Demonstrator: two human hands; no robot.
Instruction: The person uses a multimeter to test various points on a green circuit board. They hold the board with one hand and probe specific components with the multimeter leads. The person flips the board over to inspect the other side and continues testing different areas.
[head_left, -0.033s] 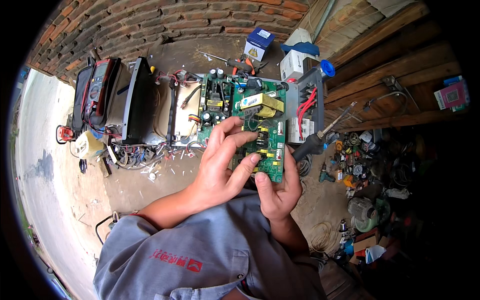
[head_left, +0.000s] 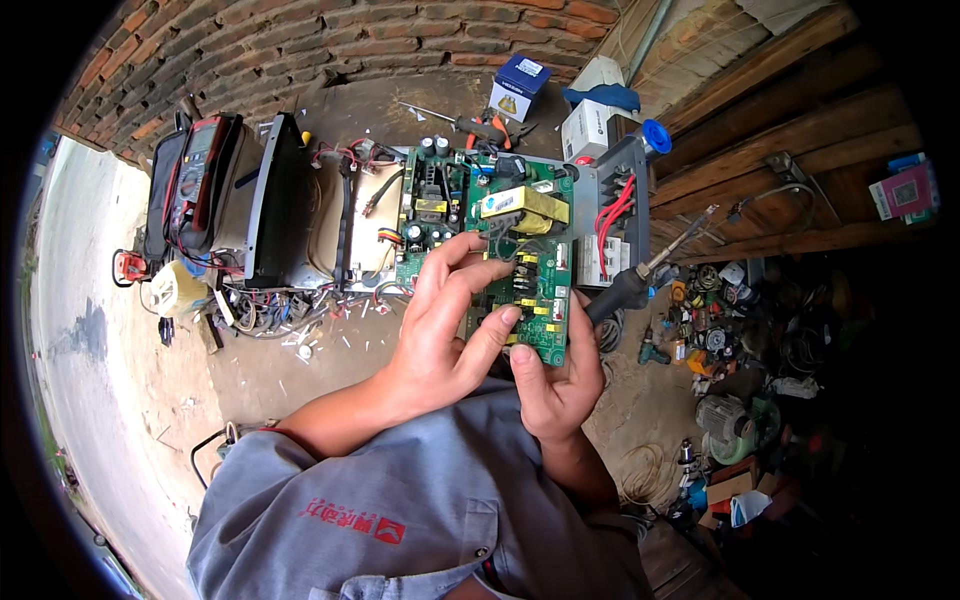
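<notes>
A green circuit board (head_left: 548, 335) with black and yellow components is tilted up between my two hands, at the near edge of the opened device. My left hand (head_left: 440, 335) reaches over its left side, fingertips and thumb pressed on the small parts in its middle. My right hand (head_left: 562, 385) grips the lower right corner, thumb in front and fingers mostly hidden behind. A soldering iron (head_left: 625, 292) sticks out past the right hand's fingers, its tip pointing up and right. Behind the board lie larger green boards with a yellow-wrapped transformer (head_left: 525, 207).
A grey end panel (head_left: 622, 165) with red wires stands at the device's right, a black cover (head_left: 272, 200) at its left. Farther left sits a multimeter (head_left: 198, 165) on a bag. Pliers (head_left: 490, 130) and a blue box (head_left: 517, 88) lie behind. Tools and a motor (head_left: 724, 417) crowd the right.
</notes>
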